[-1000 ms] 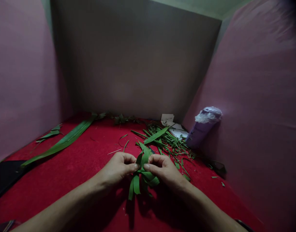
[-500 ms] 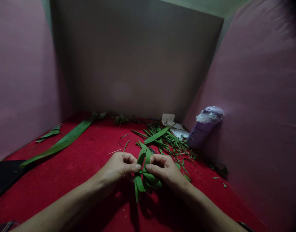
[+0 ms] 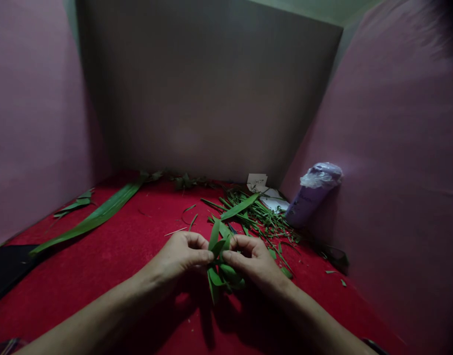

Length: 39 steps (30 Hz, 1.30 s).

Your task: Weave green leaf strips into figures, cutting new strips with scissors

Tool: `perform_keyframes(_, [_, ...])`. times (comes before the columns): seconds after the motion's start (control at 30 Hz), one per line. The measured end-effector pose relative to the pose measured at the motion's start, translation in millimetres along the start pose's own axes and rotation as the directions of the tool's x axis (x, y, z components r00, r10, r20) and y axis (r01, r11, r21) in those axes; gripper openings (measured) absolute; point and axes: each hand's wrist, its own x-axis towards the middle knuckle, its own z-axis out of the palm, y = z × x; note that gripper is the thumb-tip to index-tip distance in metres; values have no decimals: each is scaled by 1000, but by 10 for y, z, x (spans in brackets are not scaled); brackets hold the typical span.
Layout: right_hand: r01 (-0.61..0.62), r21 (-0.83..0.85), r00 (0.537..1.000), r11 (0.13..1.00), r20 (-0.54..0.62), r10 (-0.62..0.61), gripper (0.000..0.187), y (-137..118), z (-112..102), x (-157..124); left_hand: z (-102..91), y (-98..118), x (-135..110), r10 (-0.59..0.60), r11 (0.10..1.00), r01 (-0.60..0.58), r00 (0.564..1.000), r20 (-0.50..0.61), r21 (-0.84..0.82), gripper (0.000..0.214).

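Between my hands, above the red floor covering, is a small bundle of looped green leaf strips. My left hand pinches its left side between thumb and fingers. On the other side my right hand is closed in a similar pinch, its thumb pressed on the strips. Several strip ends stick up between the thumbs, and curved loops hang below them. The exact fold under the fingertips is hidden.
A pile of cut leaves and stems lies beyond my right hand, near white papers. A purple container topped with clear plastic leans by the right wall. One long leaf and a dark flat object lie left.
The leaf bundle has turned slightly between my fingers. A strip now crosses the gap between the thumbs, and the lower loops sit a little differently. Both hands stay nearly in place.
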Motion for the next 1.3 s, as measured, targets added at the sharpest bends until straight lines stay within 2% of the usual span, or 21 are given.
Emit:
perform_keyframes(0.2, [10, 16, 998, 1000, 68, -11, 20, -71, 39, -48, 9, -29, 8, 29, 1000, -29, 999, -31, 1, 30])
perform_keyframes(0.43, [29, 55, 1000, 998, 4, -29, 15, -24, 86, -46, 3, -98, 20, 27, 998, -25, 999, 38, -61, 30])
perform_keyframes(0.57, [46, 60, 999, 997, -13, -45, 14, -28, 84, -45, -9, -113, 42, 43, 997, -43, 999, 7, -56, 32])
perform_keyframes(0.87, [47, -95, 997, 994, -52, -53, 13, 58, 63, -46, 23, -85, 30, 86, 996, -86, 996, -36, -15, 30])
perform_keyframes(1.07, [105, -176, 992, 979, -56, -116, 12, 50, 57, -42, 29, -102, 29, 99, 993, -99, 995, -2, -60, 27])
perform_keyframes(1.3, [155, -291, 980, 944, -75, -184, 17, 8, 64, -57, -14, -231, 89, 42, 988, -24, 992, 117, -155, 33])
